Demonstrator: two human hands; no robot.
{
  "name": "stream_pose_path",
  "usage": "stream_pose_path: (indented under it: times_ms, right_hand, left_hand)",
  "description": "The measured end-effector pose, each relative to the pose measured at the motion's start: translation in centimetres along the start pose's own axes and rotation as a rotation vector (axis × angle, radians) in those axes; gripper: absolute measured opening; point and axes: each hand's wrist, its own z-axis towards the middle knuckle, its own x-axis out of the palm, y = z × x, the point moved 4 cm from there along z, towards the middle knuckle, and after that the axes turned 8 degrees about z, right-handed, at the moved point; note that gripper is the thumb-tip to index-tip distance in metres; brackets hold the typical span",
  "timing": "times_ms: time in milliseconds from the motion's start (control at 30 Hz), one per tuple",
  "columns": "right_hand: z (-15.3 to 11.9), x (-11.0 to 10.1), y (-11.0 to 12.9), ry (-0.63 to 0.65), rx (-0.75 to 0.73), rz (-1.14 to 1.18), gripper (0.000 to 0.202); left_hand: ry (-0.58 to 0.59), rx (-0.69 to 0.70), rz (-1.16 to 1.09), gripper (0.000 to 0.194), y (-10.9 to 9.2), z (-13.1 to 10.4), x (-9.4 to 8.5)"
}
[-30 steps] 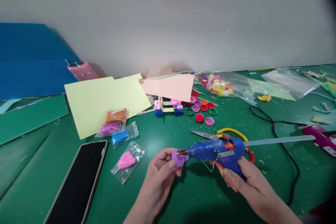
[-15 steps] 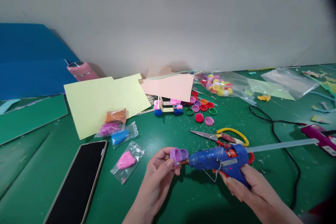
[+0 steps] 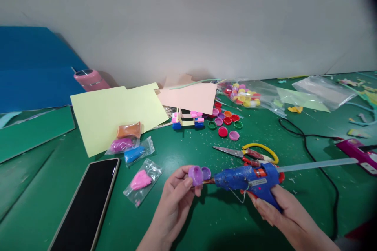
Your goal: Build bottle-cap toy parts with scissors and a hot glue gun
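While the hands grip both, purple caps round and shallow, glue gun blue, glue-specked.

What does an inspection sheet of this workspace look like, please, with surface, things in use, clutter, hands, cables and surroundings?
Surface: green table, small scraps scattered.
Things in use: blue glue gun, clear glue stick in its back; tip at the purple caps, contact unclear.
Clutter: scissors behind the gun; phone, clay bags, loose caps.
Hands: left pinches purple caps; right grips gun.
Cables: black cable curves across the table's right side.
Surroundings: pale wall behind; other people, nothing seen.
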Motion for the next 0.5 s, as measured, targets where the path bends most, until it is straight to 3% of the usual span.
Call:
stream_pose_path:
  times_ms: [267,400,500]
  right_hand:
    - [1.0,-0.9,0.2,0.035,-0.056,0.036,0.028]
    - [2.7,-3.4,-0.2,-0.107,-0.095,-0.034,0.021]
    - [4.6,-6.3,-1.1,-0.215,-0.15,-0.266,0.022]
  left_hand:
    - [0.022,0.0,-0.011,0.017,-0.2,-0.1,0.2]
    - [0.02,0.004,-0.001,0.017,-0.1,-0.2,0.0]
    - [0.021,0.014,0.017,0.017,-0.1,-0.1,-0.3]
